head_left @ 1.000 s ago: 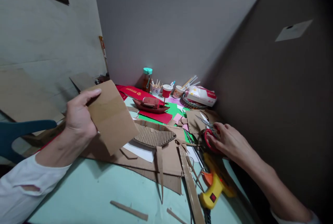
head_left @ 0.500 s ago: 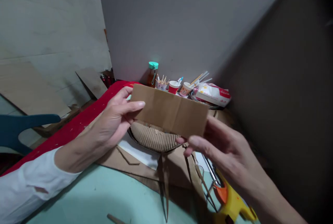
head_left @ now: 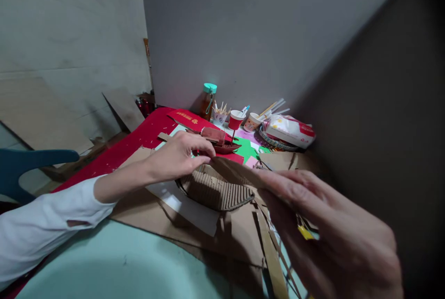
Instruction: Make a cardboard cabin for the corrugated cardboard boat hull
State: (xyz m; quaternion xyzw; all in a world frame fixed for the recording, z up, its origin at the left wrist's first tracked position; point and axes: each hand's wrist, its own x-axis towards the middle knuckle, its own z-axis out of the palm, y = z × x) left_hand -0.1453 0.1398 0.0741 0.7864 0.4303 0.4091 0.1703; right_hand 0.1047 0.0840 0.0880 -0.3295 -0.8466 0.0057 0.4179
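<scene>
A brown cardboard piece (head_left: pixel 233 169) is held up between my two hands, tilted so that I see it nearly edge-on. My left hand (head_left: pixel 187 153) pinches its far left end between thumb and fingers. On the near right end my right hand (head_left: pixel 323 215) is closed, large and close to the camera. Just below the piece lies a boat-shaped cardboard form (head_left: pixel 215 192) with a ribbed, corrugated surface, partly shaded. It rests over white paper (head_left: pixel 187 213) and a flat cardboard sheet (head_left: pixel 239 238).
Behind my hands stands a small brown model boat (head_left: pixel 222 143). Along the wall are a bottle with a teal lid (head_left: pixel 209 88), a red paper cup (head_left: pixel 236 121), other cups of sticks and straws, and a tissue pack (head_left: pixel 290 130). Cardboard strips (head_left: pixel 273 262) lie at the right.
The cardboard piece has turned from facing me to nearly edge-on. My left hand has moved right and away; my right hand has come closer to the camera. The model boat has come into view.
</scene>
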